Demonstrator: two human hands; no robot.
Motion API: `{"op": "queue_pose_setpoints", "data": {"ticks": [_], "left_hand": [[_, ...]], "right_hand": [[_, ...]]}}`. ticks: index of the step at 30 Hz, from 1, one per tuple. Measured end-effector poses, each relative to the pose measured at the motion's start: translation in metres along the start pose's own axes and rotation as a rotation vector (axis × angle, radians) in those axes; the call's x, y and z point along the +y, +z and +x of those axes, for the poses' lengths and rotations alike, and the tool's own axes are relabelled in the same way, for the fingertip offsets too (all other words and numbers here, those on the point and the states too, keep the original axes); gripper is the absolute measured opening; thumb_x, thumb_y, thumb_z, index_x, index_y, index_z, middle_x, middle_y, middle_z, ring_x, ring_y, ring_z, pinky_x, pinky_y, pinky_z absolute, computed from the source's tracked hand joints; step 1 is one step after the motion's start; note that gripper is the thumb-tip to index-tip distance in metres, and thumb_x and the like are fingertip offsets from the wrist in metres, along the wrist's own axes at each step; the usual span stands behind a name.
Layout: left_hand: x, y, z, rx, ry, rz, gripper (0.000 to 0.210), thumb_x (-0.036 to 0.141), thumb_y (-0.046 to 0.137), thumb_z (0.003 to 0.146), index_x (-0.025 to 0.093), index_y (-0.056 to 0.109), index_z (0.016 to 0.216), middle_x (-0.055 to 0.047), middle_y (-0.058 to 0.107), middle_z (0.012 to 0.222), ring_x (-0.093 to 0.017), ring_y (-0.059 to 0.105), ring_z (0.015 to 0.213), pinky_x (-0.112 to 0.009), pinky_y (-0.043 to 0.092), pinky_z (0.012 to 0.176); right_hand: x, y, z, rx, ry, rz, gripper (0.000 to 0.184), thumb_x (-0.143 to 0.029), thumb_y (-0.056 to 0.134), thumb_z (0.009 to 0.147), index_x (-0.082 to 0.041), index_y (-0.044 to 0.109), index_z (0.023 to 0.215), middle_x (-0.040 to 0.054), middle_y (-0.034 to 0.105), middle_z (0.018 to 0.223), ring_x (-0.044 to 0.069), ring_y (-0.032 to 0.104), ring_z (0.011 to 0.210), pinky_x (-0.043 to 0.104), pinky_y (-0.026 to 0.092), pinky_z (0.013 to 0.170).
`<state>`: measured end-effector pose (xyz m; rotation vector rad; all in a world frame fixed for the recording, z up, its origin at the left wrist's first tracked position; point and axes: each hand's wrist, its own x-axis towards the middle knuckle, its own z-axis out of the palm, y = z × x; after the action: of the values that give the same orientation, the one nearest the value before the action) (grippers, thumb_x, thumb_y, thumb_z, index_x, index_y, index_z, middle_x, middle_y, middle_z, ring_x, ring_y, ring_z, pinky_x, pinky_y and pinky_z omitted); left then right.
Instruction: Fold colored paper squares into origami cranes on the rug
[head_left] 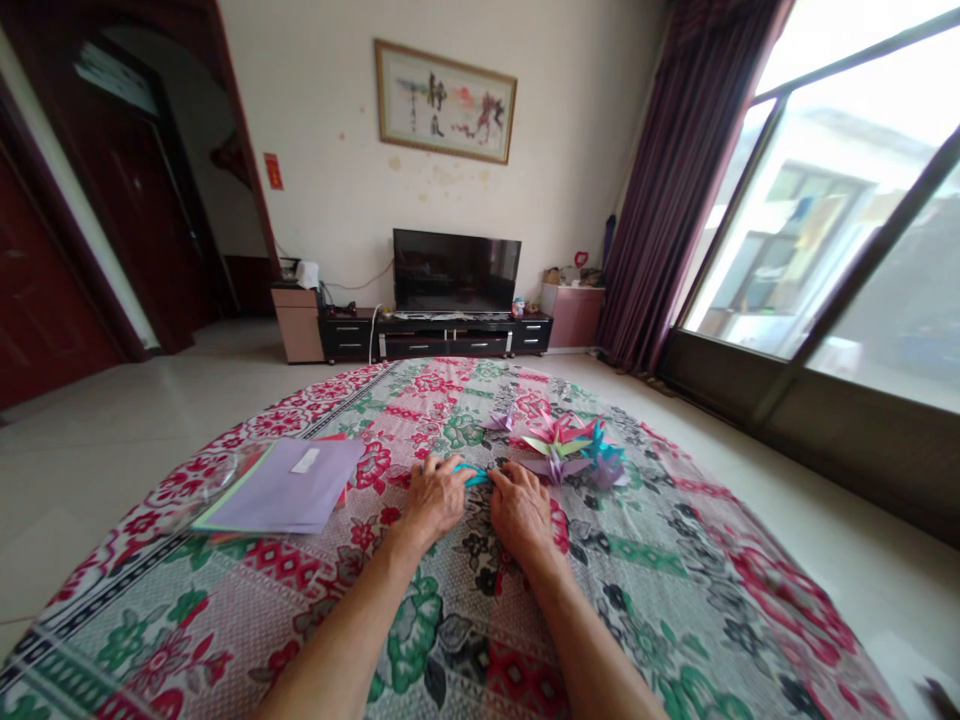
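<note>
A small folded piece of blue paper [475, 476] lies between my two hands on the flowered tablecloth. My left hand [439, 500] grips its left end, fingers bent over the paper. At its right end, the thumb and fingers of my right hand [521, 508] are closed on it. Much of the paper is hidden under my fingers. Just beyond my right hand sits a cluster of folded paper cranes: a pink one [561, 432], a blue one [602, 446] and several purple ones, with a purple crane [556, 467] nearest that hand.
To the left lies a stack of coloured paper sheets [285, 487], purple on top, with a small white slip [305, 460] on it. The round table bears a patterned tablecloth [420, 630]. Past its far edge stand a television [456, 272] and a low black cabinet [442, 337].
</note>
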<state>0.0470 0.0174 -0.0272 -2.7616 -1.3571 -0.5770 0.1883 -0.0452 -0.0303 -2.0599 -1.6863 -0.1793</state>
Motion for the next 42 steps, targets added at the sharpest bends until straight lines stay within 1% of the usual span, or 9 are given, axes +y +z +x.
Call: {"op": "queue_pose_setpoints", "data": {"ticks": [5, 10, 14, 16, 20, 24, 27, 32, 42], "left_hand": [[0.004, -0.003, -0.001, -0.008, -0.007, 0.050, 0.042, 0.025, 0.039, 0.086, 0.038, 0.050, 0.124, 0.000, 0.053, 0.125, -0.024, 0.046, 0.099, -0.041, 0.037, 0.083], [0.007, -0.004, -0.002, -0.031, -0.013, 0.079, 0.039, 0.024, 0.040, 0.084, 0.039, 0.055, 0.118, 0.000, 0.050, 0.129, -0.026, 0.046, 0.101, -0.041, 0.039, 0.081], [0.006, -0.001, 0.000, -0.050, -0.021, 0.067, 0.039, 0.022, 0.039, 0.084, 0.036, 0.057, 0.116, 0.000, 0.049, 0.130, -0.026, 0.046, 0.103, -0.040, 0.041, 0.081], [0.004, 0.001, 0.000, -0.044, -0.026, 0.050, 0.039, 0.021, 0.040, 0.083, 0.032, 0.056, 0.117, -0.001, 0.050, 0.129, -0.025, 0.046, 0.104, -0.040, 0.041, 0.084], [0.000, 0.004, 0.000, 0.023, -0.030, -0.008, 0.043, 0.021, 0.039, 0.084, 0.023, 0.049, 0.126, -0.005, 0.053, 0.127, -0.022, 0.046, 0.106, -0.037, 0.039, 0.092], [-0.004, 0.006, -0.001, 0.039, -0.009, -0.013, 0.039, 0.024, 0.038, 0.085, 0.020, 0.054, 0.120, -0.006, 0.050, 0.131, -0.023, 0.046, 0.110, -0.037, 0.037, 0.096], [-0.005, 0.007, -0.003, 0.019, -0.006, -0.013, 0.038, 0.025, 0.037, 0.086, 0.021, 0.055, 0.120, -0.006, 0.052, 0.130, -0.023, 0.045, 0.112, -0.039, 0.037, 0.096], [-0.006, 0.006, -0.006, 0.004, -0.068, -0.013, 0.040, 0.030, 0.037, 0.087, 0.025, 0.052, 0.124, -0.003, 0.050, 0.133, -0.026, 0.044, 0.117, -0.045, 0.037, 0.095], [-0.011, 0.004, -0.009, -0.064, -0.062, -0.028, 0.044, 0.035, 0.034, 0.088, 0.031, 0.045, 0.130, 0.000, 0.043, 0.140, -0.026, 0.038, 0.124, -0.050, 0.033, 0.098]], "right_hand": [[0.000, 0.001, -0.001, -0.005, 0.005, -0.024, 0.034, -0.024, 0.041, 0.084, -0.030, 0.061, 0.111, 0.0046, 0.054, 0.123, 0.022, 0.044, 0.111, 0.033, 0.032, 0.089], [-0.003, 0.001, -0.001, -0.039, -0.023, -0.049, 0.034, -0.024, 0.037, 0.087, -0.027, 0.059, 0.112, 0.0055, 0.051, 0.128, 0.022, 0.042, 0.115, 0.035, 0.031, 0.091], [-0.011, -0.003, -0.003, -0.081, -0.117, -0.015, 0.042, -0.021, 0.034, 0.087, -0.025, 0.045, 0.127, 0.0046, 0.046, 0.135, 0.022, 0.035, 0.123, 0.038, 0.026, 0.097], [-0.015, -0.004, -0.004, -0.122, -0.152, 0.008, 0.044, -0.021, 0.034, 0.087, -0.025, 0.040, 0.130, 0.0042, 0.045, 0.136, 0.021, 0.033, 0.125, 0.040, 0.025, 0.098], [-0.020, -0.006, -0.006, -0.142, -0.150, 0.012, 0.040, -0.025, 0.031, 0.089, -0.024, 0.043, 0.127, 0.0051, 0.048, 0.134, 0.022, 0.035, 0.124, 0.042, 0.026, 0.096], [-0.021, -0.008, -0.006, -0.132, -0.145, 0.009, 0.037, -0.027, 0.030, 0.090, -0.025, 0.049, 0.122, 0.0036, 0.048, 0.134, 0.022, 0.036, 0.123, 0.043, 0.027, 0.095], [-0.021, -0.008, -0.006, -0.127, -0.141, 0.000, 0.036, -0.027, 0.031, 0.090, -0.026, 0.051, 0.120, 0.0028, 0.048, 0.134, 0.022, 0.037, 0.121, 0.042, 0.028, 0.095], [-0.020, -0.006, -0.007, -0.130, -0.109, 0.001, 0.038, -0.031, 0.031, 0.090, -0.028, 0.050, 0.123, 0.0015, 0.046, 0.136, 0.023, 0.033, 0.125, 0.046, 0.026, 0.097], [-0.018, -0.004, -0.010, -0.168, -0.064, -0.018, 0.042, -0.034, 0.029, 0.090, -0.028, 0.045, 0.129, 0.0011, 0.042, 0.140, 0.025, 0.030, 0.129, 0.052, 0.023, 0.099]]}}
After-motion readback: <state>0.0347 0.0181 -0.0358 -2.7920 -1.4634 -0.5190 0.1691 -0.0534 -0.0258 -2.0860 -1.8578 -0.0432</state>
